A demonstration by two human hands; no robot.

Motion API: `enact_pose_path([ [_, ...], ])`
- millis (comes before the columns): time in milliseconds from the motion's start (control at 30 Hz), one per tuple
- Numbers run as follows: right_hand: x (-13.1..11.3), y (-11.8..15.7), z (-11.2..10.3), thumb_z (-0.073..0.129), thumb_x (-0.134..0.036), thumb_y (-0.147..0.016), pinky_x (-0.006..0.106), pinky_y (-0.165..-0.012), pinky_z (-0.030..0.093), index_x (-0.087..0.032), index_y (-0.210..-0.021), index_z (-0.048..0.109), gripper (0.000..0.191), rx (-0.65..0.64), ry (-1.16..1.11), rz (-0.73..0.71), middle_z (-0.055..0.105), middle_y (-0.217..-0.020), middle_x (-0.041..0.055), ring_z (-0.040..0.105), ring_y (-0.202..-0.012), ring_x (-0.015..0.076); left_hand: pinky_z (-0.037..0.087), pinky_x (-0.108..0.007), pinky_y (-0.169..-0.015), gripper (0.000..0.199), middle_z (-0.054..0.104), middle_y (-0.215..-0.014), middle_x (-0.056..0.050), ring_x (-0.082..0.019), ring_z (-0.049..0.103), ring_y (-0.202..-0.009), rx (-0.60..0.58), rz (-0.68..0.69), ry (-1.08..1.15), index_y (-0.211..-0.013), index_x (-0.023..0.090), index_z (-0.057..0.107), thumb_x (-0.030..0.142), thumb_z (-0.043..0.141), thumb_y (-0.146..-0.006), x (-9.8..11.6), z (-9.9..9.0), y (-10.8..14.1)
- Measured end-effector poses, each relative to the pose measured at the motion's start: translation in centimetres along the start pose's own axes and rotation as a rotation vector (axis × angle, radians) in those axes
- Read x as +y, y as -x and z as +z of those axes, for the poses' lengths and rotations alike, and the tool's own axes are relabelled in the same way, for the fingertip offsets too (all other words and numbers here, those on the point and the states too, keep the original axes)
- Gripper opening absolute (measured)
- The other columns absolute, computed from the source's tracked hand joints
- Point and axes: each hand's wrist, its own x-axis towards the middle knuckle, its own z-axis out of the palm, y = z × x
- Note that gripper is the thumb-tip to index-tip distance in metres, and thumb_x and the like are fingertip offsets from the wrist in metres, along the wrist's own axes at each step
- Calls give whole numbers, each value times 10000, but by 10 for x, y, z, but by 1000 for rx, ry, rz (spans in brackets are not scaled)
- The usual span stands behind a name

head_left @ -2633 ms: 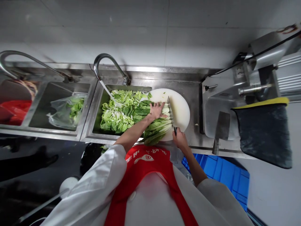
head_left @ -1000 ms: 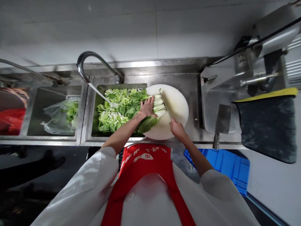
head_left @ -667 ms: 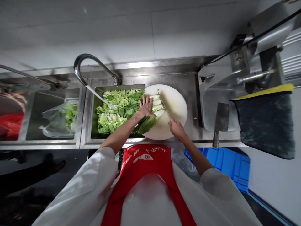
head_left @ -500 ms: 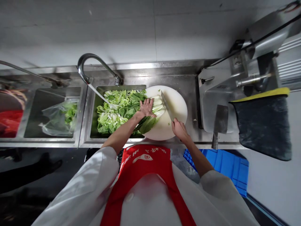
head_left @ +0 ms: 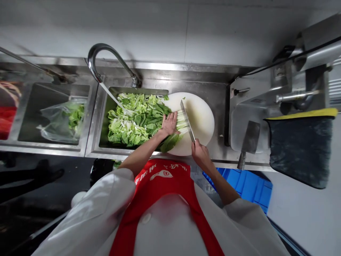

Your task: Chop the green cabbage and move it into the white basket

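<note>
A bunch of leafy greens with white stems [head_left: 182, 122] lies on the left half of a round white cutting board [head_left: 204, 115]. My left hand [head_left: 169, 123] rests flat on the bunch, its fingers spread toward the stems. In my right hand [head_left: 200, 153] is the handle of a long kitchen knife [head_left: 188, 121]. Its blade points away from me, along the right-hand ends of the stems. Whether the edge touches the board cannot be made out. Left of the board, cut greens [head_left: 130, 121] fill a steel sink [head_left: 103, 137].
A curved faucet [head_left: 110, 48] with a white hose arches over the greens. Farther left, a second sink holds a clear plastic bag [head_left: 61, 121] of greens. On the right are a cleaver [head_left: 250, 138], a dark cloth with a yellow edge [head_left: 301, 149] and, below, a blue crate [head_left: 245, 185].
The knife blade has come left, close against the stem ends, and its handle has shifted slightly left. My left hand stays spread on the bunch. The whole view has shifted a little.
</note>
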Motion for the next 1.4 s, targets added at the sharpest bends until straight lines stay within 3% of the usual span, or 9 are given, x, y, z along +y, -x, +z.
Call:
enact_pose_path([
  [200,2,-1,-12,280,-306,-1121,281,-723,372,-147,-1227,533,317,-22,8,7,751,-963,115,703,-865,227,69,-532,-1318,1348,326,-1657,-231,-424,267,-1544,-23,-5,49,-1702,105,107,493,880,-668,-3,7,-7],
  [400,12,-20,-22,298,-331,-1113,286,-753,387,-147,-1222,538,322,-68,27,-9,723,-934,109,681,-905,248,35,-541,-1317,1346,296,-1680,-213,-435,209,-1568,-43,-2,56,-1706,104,81,503,862,-686,-4,9,-8],
  [600,2,-47,-27,297,-319,-1108,310,-823,429,-128,-1226,543,333,-115,56,-7,711,-993,141,679,-975,279,48,-550,-1311,1295,290,-1691,-189,-429,207,-1570,-65,-10,57,-1713,163,92,451,862,-712,-2,8,-11],
  [867,-8,-66,-19,276,-283,-1106,330,-889,476,-117,-1255,545,349,-101,33,2,711,-1064,175,692,-1024,292,118,-550,-1301,1327,343,-1656,-227,-423,296,-1519,-37,-18,26,-1697,90,144,472,902,-677,-3,7,-13],
  [967,-6,-63,-27,299,-290,-1104,302,-843,494,-125,-1231,561,334,-92,-4,-11,718,-1055,169,713,-949,263,121,-551,-1296,1291,328,-1668,-219,-430,289,-1524,-51,-38,13,-1702,124,135,475,874,-703,-1,5,-13],
  [1100,-3,-70,-37,300,-305,-1101,267,-666,495,-129,-1207,578,345,-159,-77,-28,732,-980,139,687,-663,195,132,-548,-1289,1213,349,-1657,-197,-414,309,-1518,-35,-35,27,-1704,196,143,449,836,-742,1,6,-10],
  [1300,-10,-103,-21,310,-271,-1105,242,-751,507,-118,-1199,620,359,-40,-70,-29,740,-1078,158,720,-820,199,162,-535,-1280,1226,412,-1605,-224,-414,356,-1486,10,-29,37,-1686,136,190,445,869,-713,0,8,-5],
  [1400,-2,-109,-22,330,-315,-1108,230,-653,484,-113,-1207,613,362,-65,-134,-7,750,-955,120,682,-650,165,190,-541,-1273,1226,437,-1588,-221,-400,394,-1459,35,-42,38,-1677,143,222,461,884,-696,4,7,-1],
])
